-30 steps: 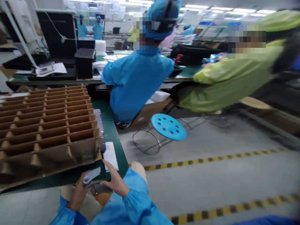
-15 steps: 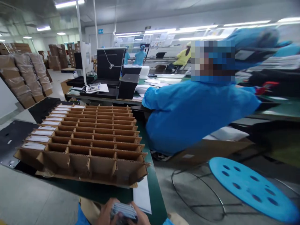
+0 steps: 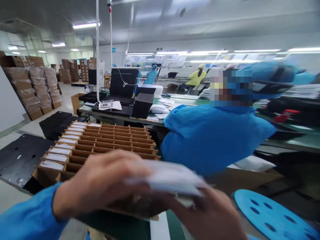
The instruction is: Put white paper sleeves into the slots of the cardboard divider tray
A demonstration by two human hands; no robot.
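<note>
Both hands raised close to the camera, gripping one white stack over the divider box.

Left hand (image 3: 100,183) curled around the blurred stack of white sheets (image 3: 170,178); right hand (image 3: 210,216) closed on it from below. Step, judged: carrying to the cardboard divider box (image 3: 110,136); next needs aligning with an unfilled slot. Green bench (image 3: 120,230) beneath; co-worker in blue (image 3: 212,136) right, blue stool (image 3: 272,218) beyond.

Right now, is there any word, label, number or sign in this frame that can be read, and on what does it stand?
None can be read.
Blue sign on the far wall: too small.
Calculator on the bench: keys too small.
White packets in the cardboard divider box: no legible print.
White stack between the left hand and right hand: blurred.
</note>
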